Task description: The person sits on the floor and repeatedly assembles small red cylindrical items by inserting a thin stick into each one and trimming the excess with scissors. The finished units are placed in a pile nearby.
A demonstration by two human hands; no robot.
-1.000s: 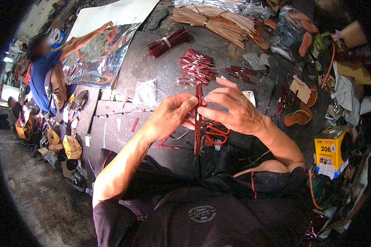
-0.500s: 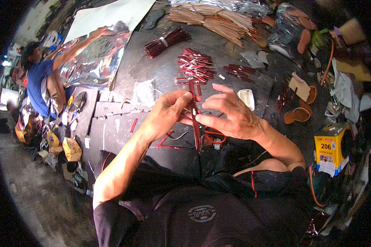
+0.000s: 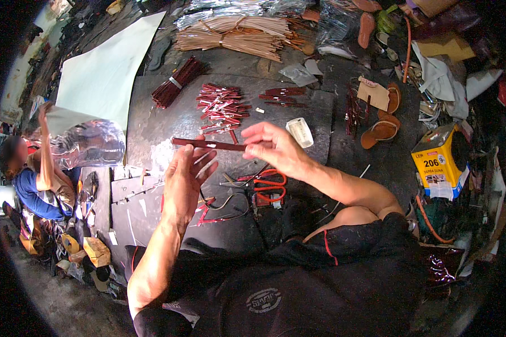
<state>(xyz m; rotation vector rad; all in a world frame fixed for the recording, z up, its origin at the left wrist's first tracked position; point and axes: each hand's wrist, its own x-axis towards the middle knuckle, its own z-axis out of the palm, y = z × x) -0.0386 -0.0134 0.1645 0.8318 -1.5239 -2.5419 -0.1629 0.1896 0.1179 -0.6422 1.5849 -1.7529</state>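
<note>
Level above the dark mat is a narrow dark red strip (image 3: 221,145) with a small white patch near its middle; whether it is one strip or a thin stack, I cannot tell. My left hand (image 3: 181,178) holds it near its left end, thumb up against it and the other fingers spread beneath. At the opposite end, the fingertips of my right hand (image 3: 281,150) pinch it. Just beyond lies a loose pile of short dark red strips (image 3: 219,104). Orange-handled scissors (image 3: 270,186) rest on the mat nearer to me.
A tied dark red bundle (image 3: 177,83) and tan bundles (image 3: 230,38) lie farther back. A small white tray (image 3: 299,132), brown sandals (image 3: 379,130) and a yellow can (image 3: 439,160) are at the right. On the left, a person (image 3: 39,180) handles a clear sheet beside a white board (image 3: 104,73).
The dark red strip has turned from upright to crosswise. My right hand has closed on its right end. The view has shifted, and the other person's arm and clear sheet have moved.
</note>
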